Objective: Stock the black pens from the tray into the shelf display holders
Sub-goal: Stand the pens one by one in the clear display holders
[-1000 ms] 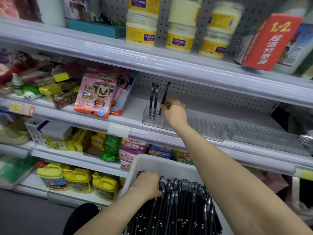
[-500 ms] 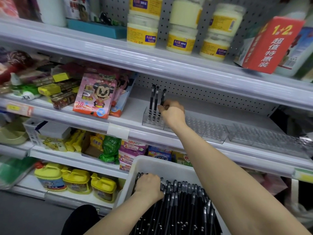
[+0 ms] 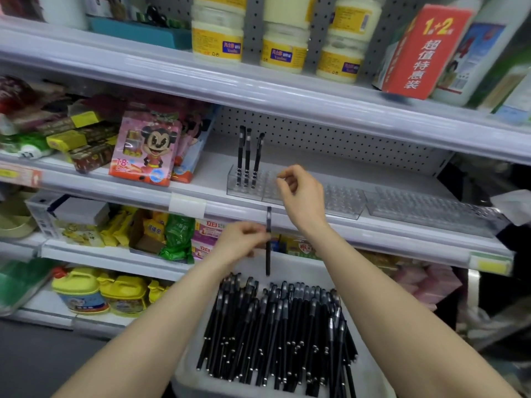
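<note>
Three black pens (image 3: pixel 247 156) stand at the left end of the clear holder (image 3: pixel 342 201) on the shelf (image 3: pixel 212 165). The left hand (image 3: pixel 238 244) pinches another pen (image 3: pixel 268 254) upright above the heaped tray (image 3: pixel 296 271). The right hand (image 3: pixel 303 193) hovers empty before the holder, fingers loosely curled.

The white middle shelf (image 3: pixel 212 165) carried a row of clear display holders (image 3: pixel 344 201) along its front edge. Left of them a pink cartoon box (image 3: pixel 145 147) stood upright beside heaped small packets (image 3: pixel 86 145).
</note>
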Demonstrator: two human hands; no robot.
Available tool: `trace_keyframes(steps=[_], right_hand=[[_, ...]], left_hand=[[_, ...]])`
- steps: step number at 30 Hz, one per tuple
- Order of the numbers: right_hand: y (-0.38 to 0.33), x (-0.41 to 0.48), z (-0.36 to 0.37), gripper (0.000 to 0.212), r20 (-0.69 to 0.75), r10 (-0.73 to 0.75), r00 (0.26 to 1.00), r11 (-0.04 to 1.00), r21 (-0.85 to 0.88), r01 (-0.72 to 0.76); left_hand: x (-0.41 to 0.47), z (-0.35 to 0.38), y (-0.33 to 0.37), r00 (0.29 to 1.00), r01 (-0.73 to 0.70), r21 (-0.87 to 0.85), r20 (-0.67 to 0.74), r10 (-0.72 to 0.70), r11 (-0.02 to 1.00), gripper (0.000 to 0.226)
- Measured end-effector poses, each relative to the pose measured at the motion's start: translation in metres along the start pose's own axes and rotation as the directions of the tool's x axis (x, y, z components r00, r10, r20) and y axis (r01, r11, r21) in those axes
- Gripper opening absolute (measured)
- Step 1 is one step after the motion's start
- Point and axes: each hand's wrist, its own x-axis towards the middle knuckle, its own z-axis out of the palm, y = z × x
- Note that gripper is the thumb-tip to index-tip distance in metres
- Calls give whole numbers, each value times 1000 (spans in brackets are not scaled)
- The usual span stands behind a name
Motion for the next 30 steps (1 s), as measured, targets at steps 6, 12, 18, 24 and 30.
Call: trace_keyframes(steps=[6, 12, 18, 24, 30], right_hand=[[13, -30, -14, 11, 170, 42, 985, 999, -7, -42], [19, -38, -15, 12, 216, 50, 975, 999, 5, -53], [16, -29, -18, 14, 175, 115, 978, 991, 43, -124], [7, -6, -16, 10, 148, 183, 972, 976, 88, -197], [1, 19, -11, 20, 97, 212, 973, 971, 94, -221]], left_hand=[[11, -6, 45, 974, -174, -288, -192, 122, 942, 23], [11, 4, 52, 957, -245, -223, -212, 199, 943, 18], [3, 3, 5, 982, -103, 255, -127, 139, 961, 5], [-18, 32, -62, 986, -18, 903, 88, -143, 430, 30], [-17, 40, -70, 980, -18, 930, 90, -179, 367, 28]])
